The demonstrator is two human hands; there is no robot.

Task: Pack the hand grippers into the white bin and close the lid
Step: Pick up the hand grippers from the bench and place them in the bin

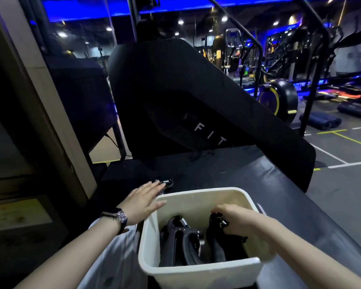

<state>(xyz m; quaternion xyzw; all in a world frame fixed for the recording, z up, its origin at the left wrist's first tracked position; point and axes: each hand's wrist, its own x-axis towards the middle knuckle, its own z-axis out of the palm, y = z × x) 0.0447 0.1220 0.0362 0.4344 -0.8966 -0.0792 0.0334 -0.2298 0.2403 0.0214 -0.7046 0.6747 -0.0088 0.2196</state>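
Note:
The white bin (198,270) stands open on a black surface, near the bottom middle. Inside it lies a black hand gripper (181,236) with a metal spring, on the left side. My right hand (236,219) reaches into the bin from the right and is shut on a second black hand gripper (216,232). Another hand gripper (165,183) lies on the black surface just beyond the bin's far left corner. My left hand (143,200), with a watch on the wrist, hovers flat with fingers spread, its fingertips over that gripper. No lid can be made out.
A black padded surface (227,165) carries the bin. Behind it rises a large black machine panel (186,101) lettered "FIT". A wooden door frame (40,90) stands at the left. Gym machines and a floor with marked lines fill the right background.

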